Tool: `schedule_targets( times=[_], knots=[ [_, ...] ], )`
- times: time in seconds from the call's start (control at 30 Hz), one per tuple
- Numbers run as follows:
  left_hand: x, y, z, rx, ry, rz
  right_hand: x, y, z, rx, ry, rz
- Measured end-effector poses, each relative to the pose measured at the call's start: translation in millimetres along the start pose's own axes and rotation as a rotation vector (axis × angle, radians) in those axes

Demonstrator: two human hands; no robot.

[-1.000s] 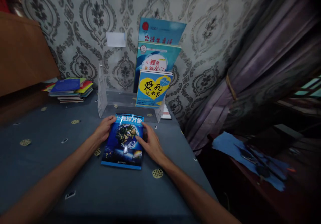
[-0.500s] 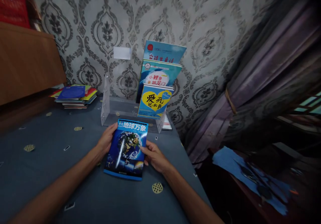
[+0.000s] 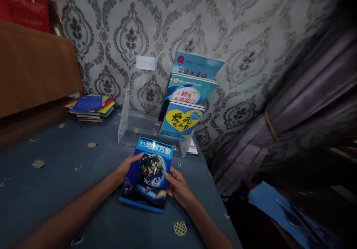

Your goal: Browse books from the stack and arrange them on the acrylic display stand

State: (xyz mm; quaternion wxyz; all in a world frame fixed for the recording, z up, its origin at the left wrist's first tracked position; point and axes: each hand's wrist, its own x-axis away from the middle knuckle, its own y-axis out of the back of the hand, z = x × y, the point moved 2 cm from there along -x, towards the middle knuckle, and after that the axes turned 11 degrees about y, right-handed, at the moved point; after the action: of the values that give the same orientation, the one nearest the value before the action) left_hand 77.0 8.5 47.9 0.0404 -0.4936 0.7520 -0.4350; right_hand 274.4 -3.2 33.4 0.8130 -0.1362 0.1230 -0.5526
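Between my hands is a blue book (image 3: 147,178) with a picture of the Earth on its cover. My left hand (image 3: 126,167) is closed on its left edge, thumb on the cover. My right hand (image 3: 178,185) grips the right edge, thumb also in front; the fingers behind the book are partly hidden. Just beyond it stands a clear tiered acrylic rack (image 3: 139,128). On the rack's right side lean a blue book with a yellow heart (image 3: 182,120), a teal book (image 3: 192,89) behind it and a taller blue book (image 3: 200,63) at the back.
A pile of books (image 3: 89,105) lies at the back left of the cloth-covered table (image 3: 69,189), near a wooden cabinet (image 3: 39,66) with a red basket (image 3: 25,5) on top. To the right hang a tied curtain (image 3: 253,137) and, lower down, a blue cloth (image 3: 273,208) with dark tools.
The view has shifted, so the rack and book sit further right and lower. My left thumb has come further onto the cover. Both hands still hold the book.
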Motion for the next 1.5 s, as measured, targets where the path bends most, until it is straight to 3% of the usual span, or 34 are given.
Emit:
schedule_targets(
  times=[0.47,0.77,0.97,1.1,1.33,1.5],
  knots=[
    [-10,9.4,4,-0.031,0.009,0.028,-3,18,-8,0.001,-0.093,-0.125],
    [-6,15.4,-1,-0.005,0.031,0.028,-2,11,3,-0.028,-0.108,-0.182],
    [-4,26.3,-5,0.025,0.041,-0.046,-4,4,6,-0.083,-0.063,-0.101],
    [-1,29.1,-8,-0.054,-0.007,-0.006,-5,5,7,-0.116,-0.04,-0.053],
    [5,18.5,-20,-0.242,-0.038,0.007,-5,9,13,-0.059,0.033,-0.021],
    [0,-8.4,-43,-0.478,-0.104,-0.04,-10,20,33,0.076,0.214,0.004]
  ],
)
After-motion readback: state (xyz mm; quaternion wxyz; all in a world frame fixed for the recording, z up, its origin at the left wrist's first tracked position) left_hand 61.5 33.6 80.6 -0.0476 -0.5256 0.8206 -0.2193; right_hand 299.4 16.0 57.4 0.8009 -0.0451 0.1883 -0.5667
